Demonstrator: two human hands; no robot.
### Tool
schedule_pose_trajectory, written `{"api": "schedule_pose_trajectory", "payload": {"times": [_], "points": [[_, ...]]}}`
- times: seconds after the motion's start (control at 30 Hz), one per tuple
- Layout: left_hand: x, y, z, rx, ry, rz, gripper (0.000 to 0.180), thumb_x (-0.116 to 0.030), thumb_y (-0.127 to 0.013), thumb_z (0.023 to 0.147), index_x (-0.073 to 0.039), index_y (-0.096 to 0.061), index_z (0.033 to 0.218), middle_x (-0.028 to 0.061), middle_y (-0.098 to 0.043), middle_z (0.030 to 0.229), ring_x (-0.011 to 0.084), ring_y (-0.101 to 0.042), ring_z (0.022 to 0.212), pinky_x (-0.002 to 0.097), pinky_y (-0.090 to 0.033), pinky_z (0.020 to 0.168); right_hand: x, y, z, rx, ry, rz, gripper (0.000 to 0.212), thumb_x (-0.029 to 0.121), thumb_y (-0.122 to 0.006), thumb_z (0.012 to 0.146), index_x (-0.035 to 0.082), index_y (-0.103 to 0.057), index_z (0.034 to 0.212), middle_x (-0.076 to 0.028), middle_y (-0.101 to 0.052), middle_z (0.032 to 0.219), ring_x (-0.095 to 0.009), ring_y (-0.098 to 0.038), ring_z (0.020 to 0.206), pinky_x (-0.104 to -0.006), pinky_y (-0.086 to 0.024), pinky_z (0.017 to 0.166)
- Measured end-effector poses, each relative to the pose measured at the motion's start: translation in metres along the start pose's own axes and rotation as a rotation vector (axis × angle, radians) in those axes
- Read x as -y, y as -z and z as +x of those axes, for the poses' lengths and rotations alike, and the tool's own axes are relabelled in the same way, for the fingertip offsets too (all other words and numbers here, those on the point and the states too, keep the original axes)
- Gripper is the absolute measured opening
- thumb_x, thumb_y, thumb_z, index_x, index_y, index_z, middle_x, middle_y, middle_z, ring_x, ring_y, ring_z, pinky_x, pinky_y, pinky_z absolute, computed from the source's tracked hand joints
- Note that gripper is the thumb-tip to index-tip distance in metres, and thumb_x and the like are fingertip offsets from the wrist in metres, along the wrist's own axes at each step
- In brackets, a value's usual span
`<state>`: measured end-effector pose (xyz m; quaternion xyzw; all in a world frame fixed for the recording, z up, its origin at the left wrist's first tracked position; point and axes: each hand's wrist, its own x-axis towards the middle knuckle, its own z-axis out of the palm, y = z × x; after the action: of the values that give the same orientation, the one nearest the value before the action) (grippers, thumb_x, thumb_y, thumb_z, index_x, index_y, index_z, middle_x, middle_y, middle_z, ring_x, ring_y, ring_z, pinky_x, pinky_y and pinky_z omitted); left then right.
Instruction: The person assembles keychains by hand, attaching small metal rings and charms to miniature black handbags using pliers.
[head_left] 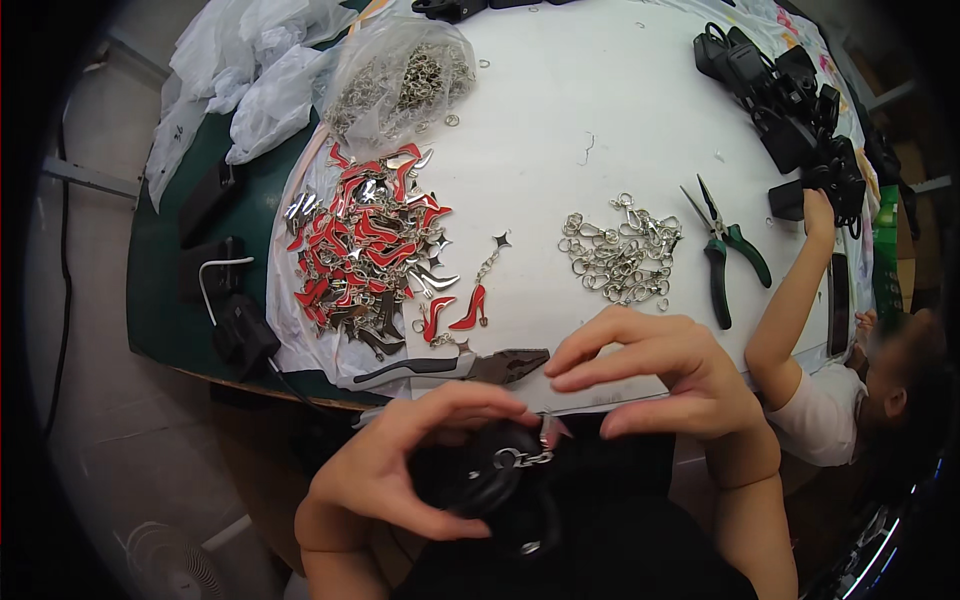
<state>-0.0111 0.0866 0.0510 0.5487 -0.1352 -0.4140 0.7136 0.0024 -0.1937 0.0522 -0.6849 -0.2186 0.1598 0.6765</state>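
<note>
My left hand point(395, 460) is curled around a black, rounded object point(478, 468), whose exact kind I cannot make out. A short silver chain point(520, 458) with a ring lies against it, and a small pinkish, silver-edged charm point(551, 432) shows at the chain's end. Just to the right hovers my right hand point(675, 375), thumb and fingers apart, with nothing between them. Beyond my hands, dark-handled pliers point(450, 368) lie along the table's near edge. Two red high-heel shoe charms point(470, 308) on chains rest past them, beside a heap of similar charms point(370, 245).
Silver clasps and rings point(622, 250) lie mid-table, with green-handled long-nose pliers point(722, 250) to their right. A clear bag of metal rings point(405, 85) stands behind the charms. Another person's arm point(795, 290) reaches from the right to black power adapters point(780, 100). White plastic bags point(260, 70) lie far left.
</note>
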Motion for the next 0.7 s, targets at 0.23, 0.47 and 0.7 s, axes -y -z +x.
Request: {"api": "schedule_pose_trajectory", "payload": {"times": [0.23,0.47,0.7], "points": [[0.035,0.092,-0.197,-0.31,0.001,0.461,0.07,-0.023,-0.088,0.058,0.003,-0.068,0.119,0.0292,-0.059,0.13,0.0401,-0.055,0.127,0.0462,-0.04,0.108,-0.019,0.036,0.016,-0.389,-0.1,-0.37,0.016,0.001,-0.068,0.087,-0.002,-0.071,0.102,-0.008,-0.069,0.096,-0.014,-0.061,0.088,-0.0274,-0.048,0.078],[0.014,0.069,-0.204,-0.248,0.247,0.774,0.072,-0.025,-0.09,0.062,0.001,-0.064,0.125,0.0216,-0.056,0.138,0.039,-0.049,0.133,0.047,-0.037,0.109,-0.028,0.043,0.041,-0.408,-0.078,-0.835,0.012,0.0,-0.069,0.082,0.0,-0.072,0.093,-0.009,-0.069,0.091,-0.02,-0.063,0.083,-0.0294,-0.049,0.076],[-0.058,0.062,-0.036,0.244,-0.041,0.979,0.06,-0.027,-0.083,0.077,-0.003,-0.062,0.127,0.0156,-0.063,0.124,0.0311,-0.061,0.114,0.0398,-0.048,0.096,-0.036,0.024,0.037,-0.067,-0.042,-0.766,0.011,0.003,-0.073,0.079,0.004,-0.071,0.09,-0.007,-0.068,0.089,-0.026,-0.063,0.088,-0.0351,-0.048,0.08]]}}
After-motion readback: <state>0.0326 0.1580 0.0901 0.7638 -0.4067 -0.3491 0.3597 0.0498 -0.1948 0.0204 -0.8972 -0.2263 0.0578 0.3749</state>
